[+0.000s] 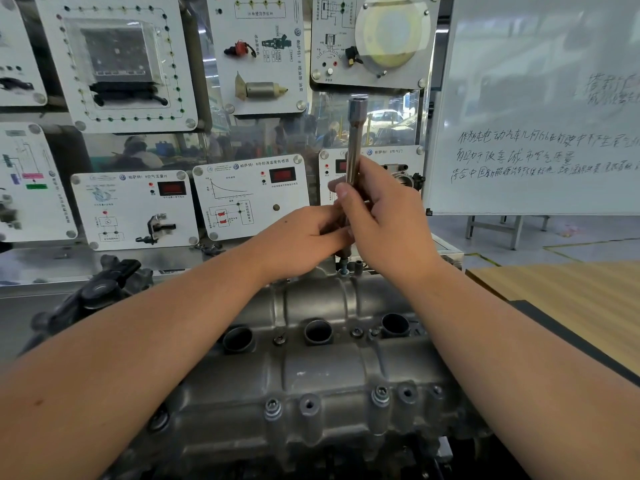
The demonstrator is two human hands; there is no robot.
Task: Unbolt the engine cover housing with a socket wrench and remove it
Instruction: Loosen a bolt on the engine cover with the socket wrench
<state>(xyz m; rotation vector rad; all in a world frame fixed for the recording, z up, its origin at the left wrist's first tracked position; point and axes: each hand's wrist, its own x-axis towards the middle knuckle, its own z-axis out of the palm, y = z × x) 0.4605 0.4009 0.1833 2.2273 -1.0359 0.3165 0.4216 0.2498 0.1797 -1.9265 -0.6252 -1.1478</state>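
Observation:
The grey cast engine cover housing [322, 368] fills the lower middle, with three round wells along its top and several bolts along its near edge. A long steel socket wrench [355, 133] stands upright over a bolt [344, 268] at the housing's far edge. My right hand [384, 216] grips the wrench shaft at its middle, thumb across the front. My left hand [304, 237] holds the lower shaft just above the bolt, its fingertips hidden behind my right hand.
Display panels [249, 195] with sensors and wiring diagrams stand behind the engine. A whiteboard [540, 133] with handwriting is at the right. A wooden table [568, 299] lies at the right. A black bracket part [100, 292] sits left of the housing.

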